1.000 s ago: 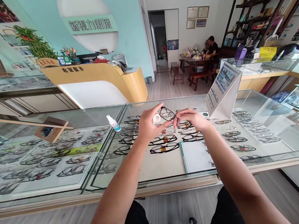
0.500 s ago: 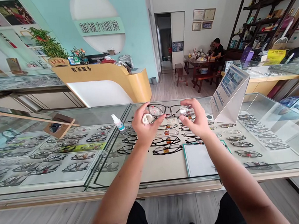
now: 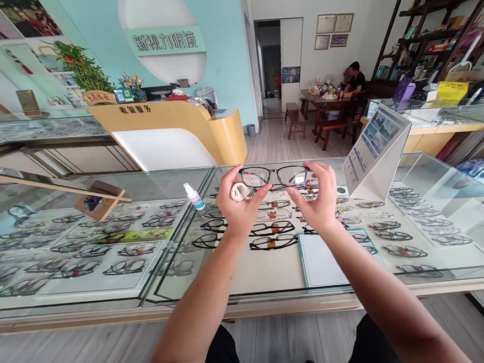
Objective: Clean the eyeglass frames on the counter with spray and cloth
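Note:
A pair of dark-framed eyeglasses (image 3: 273, 172) is held up level over the glass display case (image 3: 250, 298), lenses facing me. My left hand (image 3: 237, 204) grips its left end between thumb and fingers, with a bunched whitish cloth (image 3: 240, 192) tucked in the same hand. At the other end, my right hand (image 3: 318, 195) pinches the frame with thumb and fingers. A small white spray bottle (image 3: 194, 197) with a blue label stands on the glass left of my left hand. Beneath the hands, rows of eyeglasses (image 3: 273, 242) lie inside the case.
To the right, a folded display card (image 3: 375, 153) stands on the glass. A wooden stand (image 3: 100, 200) is at the left. Behind the case are a yellow-and-white counter (image 3: 168, 137) and, farther off, a person (image 3: 357, 78) seated at a wooden table (image 3: 323, 99).
My right hand has shifted slightly and its fingers sit closer around the frame's end. The glasses are turned a little, now more level. The whole view has moved slightly.

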`<state>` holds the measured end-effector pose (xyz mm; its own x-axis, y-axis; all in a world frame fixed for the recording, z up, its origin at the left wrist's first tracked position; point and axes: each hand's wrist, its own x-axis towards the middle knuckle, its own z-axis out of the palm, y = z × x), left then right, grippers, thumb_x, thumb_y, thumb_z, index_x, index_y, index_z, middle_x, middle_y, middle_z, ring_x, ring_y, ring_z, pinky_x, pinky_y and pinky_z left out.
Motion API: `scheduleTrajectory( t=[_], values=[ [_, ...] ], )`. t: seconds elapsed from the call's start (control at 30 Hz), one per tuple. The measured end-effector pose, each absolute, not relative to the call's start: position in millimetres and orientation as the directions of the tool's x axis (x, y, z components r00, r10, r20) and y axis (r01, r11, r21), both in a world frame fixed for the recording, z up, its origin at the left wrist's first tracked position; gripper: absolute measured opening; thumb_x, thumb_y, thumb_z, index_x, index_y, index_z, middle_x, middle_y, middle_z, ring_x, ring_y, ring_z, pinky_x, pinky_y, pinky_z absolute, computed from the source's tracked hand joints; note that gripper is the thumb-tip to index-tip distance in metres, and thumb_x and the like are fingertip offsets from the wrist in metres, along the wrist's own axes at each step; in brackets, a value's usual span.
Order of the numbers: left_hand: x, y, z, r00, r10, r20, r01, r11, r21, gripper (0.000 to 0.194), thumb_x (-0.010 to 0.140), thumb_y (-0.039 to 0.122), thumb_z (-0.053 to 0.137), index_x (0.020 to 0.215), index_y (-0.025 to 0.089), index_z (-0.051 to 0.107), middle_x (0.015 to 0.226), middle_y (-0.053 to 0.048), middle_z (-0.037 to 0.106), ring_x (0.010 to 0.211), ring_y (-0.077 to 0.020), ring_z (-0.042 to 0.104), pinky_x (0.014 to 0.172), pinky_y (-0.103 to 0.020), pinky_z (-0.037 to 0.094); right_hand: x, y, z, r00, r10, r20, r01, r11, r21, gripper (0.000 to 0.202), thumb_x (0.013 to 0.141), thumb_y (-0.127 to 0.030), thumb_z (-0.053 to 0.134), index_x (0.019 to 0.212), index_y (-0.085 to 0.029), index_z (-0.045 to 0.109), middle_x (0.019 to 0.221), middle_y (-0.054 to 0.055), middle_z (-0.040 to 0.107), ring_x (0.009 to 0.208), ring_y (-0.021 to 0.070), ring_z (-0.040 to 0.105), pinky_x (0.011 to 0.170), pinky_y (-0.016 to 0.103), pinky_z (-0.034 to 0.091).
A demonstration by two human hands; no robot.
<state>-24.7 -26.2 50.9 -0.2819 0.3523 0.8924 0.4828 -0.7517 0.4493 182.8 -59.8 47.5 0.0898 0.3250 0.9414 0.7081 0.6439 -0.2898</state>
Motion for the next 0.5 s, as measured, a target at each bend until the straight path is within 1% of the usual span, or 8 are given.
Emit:
scheduleTrajectory(
  t=[0.17,0.23,0.37,0.43,0.5],
  values=[
    [-25.6,-23.6,52.3,-0.237,0.314,0.919,0.49,-0.779,0.392,0.076,0.084,0.074,0.094,0.137,0.024,0.071,0.097,0.001,0.061,0.087,-0.0186,0.061,0.087,-0.037,0.054,183.6,-58.5,47.7,0.092,0.3,0.95,0.672,0.685,-0.281,0.057,0.108,-0.048,0.076,0.158,-0.029,0.057,0.14,0.017,0.069,0.127,0.0348,0.067,0.102,0.054,0.062],
    [-26.2,-22.5,52.8,-0.214,0.303,0.929,0.515,-0.773,0.37,0.075,0.085,0.074,0.093,0.137,0.024,0.071,0.103,-0.001,0.062,0.093,-0.0203,0.063,0.091,-0.038,0.056,184.7,-57.6,47.0,0.092,0.326,0.941,0.675,0.674,-0.3,0.059,0.108,-0.048,0.076,0.16,-0.03,0.057,0.141,0.017,0.069,0.127,0.0352,0.067,0.102,0.055,0.062],
    [-26.3,-21.0,52.1,-0.177,0.32,0.931,0.55,-0.752,0.363,0.076,0.09,0.077,0.087,0.143,0.025,0.069,0.125,-0.01,0.066,0.112,-0.0258,0.067,0.095,-0.041,0.058,187.3,-54.9,45.7,0.106,0.364,0.925,0.683,0.649,-0.334,0.06,0.109,-0.049,0.073,0.163,-0.031,0.056,0.144,0.017,0.067,0.129,0.0361,0.066,0.103,0.057,0.062],
    [-26.0,-20.3,51.2,-0.151,0.342,0.927,0.545,-0.754,0.367,0.074,0.093,0.074,0.085,0.146,0.026,0.068,0.13,-0.012,0.066,0.117,-0.0273,0.068,0.094,-0.04,0.059,188.3,-53.2,44.9,0.116,0.36,0.926,0.682,0.648,-0.338,0.061,0.109,-0.048,0.073,0.165,-0.032,0.055,0.144,0.017,0.067,0.129,0.0355,0.067,0.102,0.057,0.063],
    [-25.5,-19.6,50.3,-0.138,0.348,0.927,0.532,-0.763,0.366,0.069,0.096,0.069,0.085,0.148,0.026,0.068,0.131,-0.012,0.068,0.118,-0.0271,0.069,0.094,-0.04,0.059,188.9,-51.6,43.7,0.125,0.371,0.92,0.691,0.633,-0.349,0.061,0.109,-0.048,0.073,0.166,-0.032,0.055,0.145,0.017,0.066,0.129,0.0352,0.067,0.101,0.057,0.064]
  ],
)
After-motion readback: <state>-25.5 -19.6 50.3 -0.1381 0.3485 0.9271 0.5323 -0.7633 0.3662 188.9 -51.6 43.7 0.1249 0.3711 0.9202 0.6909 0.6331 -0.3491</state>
